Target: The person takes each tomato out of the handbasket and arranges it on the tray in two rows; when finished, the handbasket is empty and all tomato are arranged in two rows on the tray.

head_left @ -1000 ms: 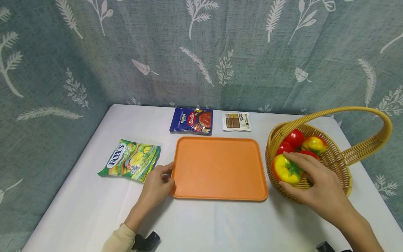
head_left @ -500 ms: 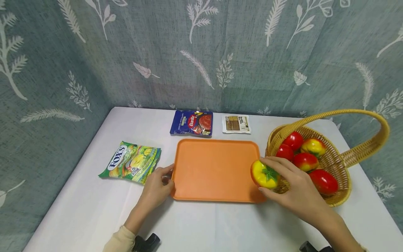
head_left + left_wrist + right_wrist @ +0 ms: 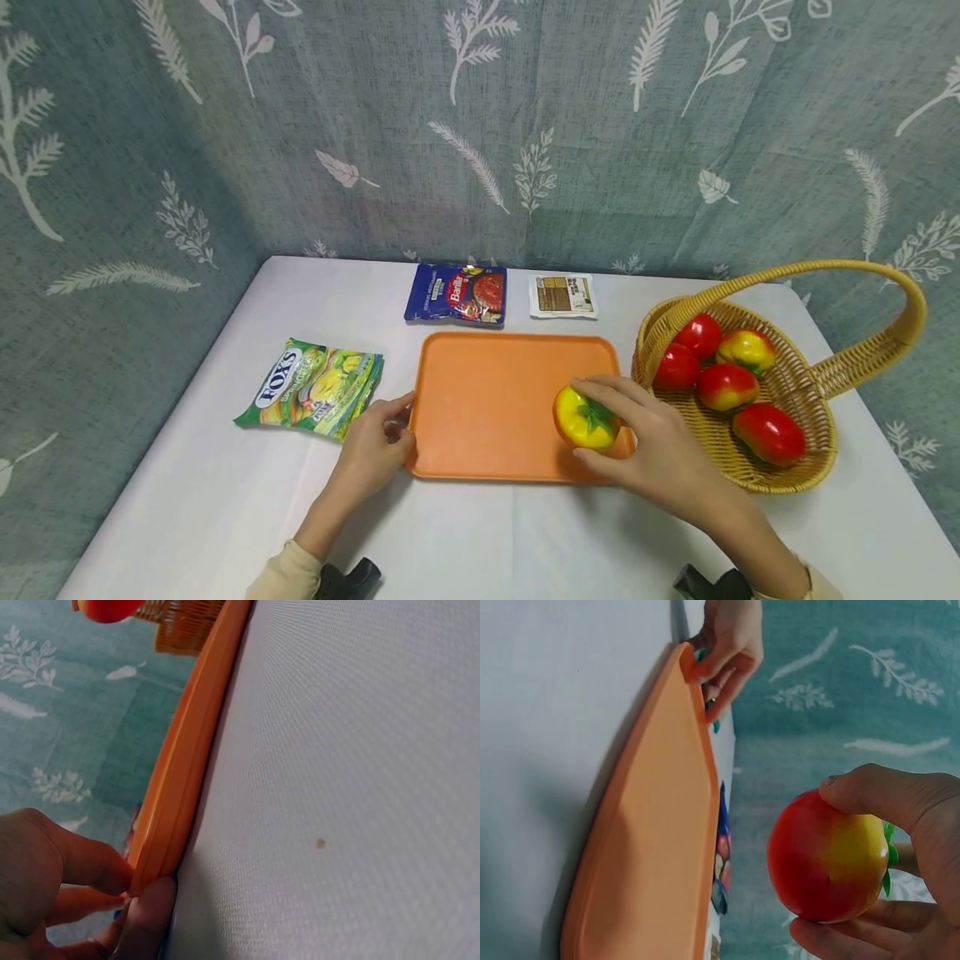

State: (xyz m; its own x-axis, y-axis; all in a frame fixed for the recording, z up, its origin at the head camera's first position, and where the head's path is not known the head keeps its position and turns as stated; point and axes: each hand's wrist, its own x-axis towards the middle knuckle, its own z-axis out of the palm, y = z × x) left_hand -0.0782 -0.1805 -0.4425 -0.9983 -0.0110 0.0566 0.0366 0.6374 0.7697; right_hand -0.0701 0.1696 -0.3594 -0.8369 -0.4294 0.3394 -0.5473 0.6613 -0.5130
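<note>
My right hand (image 3: 663, 437) holds a red-and-yellow fruit (image 3: 573, 419) with a green leafy top, fingers and thumb on either side. In the head view the fruit hangs over the right part of the orange tray (image 3: 480, 400). Seen from the right wrist, the fruit (image 3: 817, 859) is raised off the tray (image 3: 656, 847), its red underside showing. At the tray's left edge, my left hand (image 3: 373, 442) grips the rim. The left wrist view has the thumb and fingertips (image 3: 150, 907) pinching the corner of that tray (image 3: 176, 772).
A wicker basket (image 3: 823, 471) with a tall handle stands at the right, holding several red and yellow fruits (image 3: 768, 433). Left of the tray lies a green Fox's candy bag (image 3: 318, 387). Behind it are a blue Barilla pouch (image 3: 457, 294) and a small white packet (image 3: 562, 296).
My right hand has carried the red-and-yellow fruit left, out of the basket and over the tray. My left hand stays at the tray's edge.
</note>
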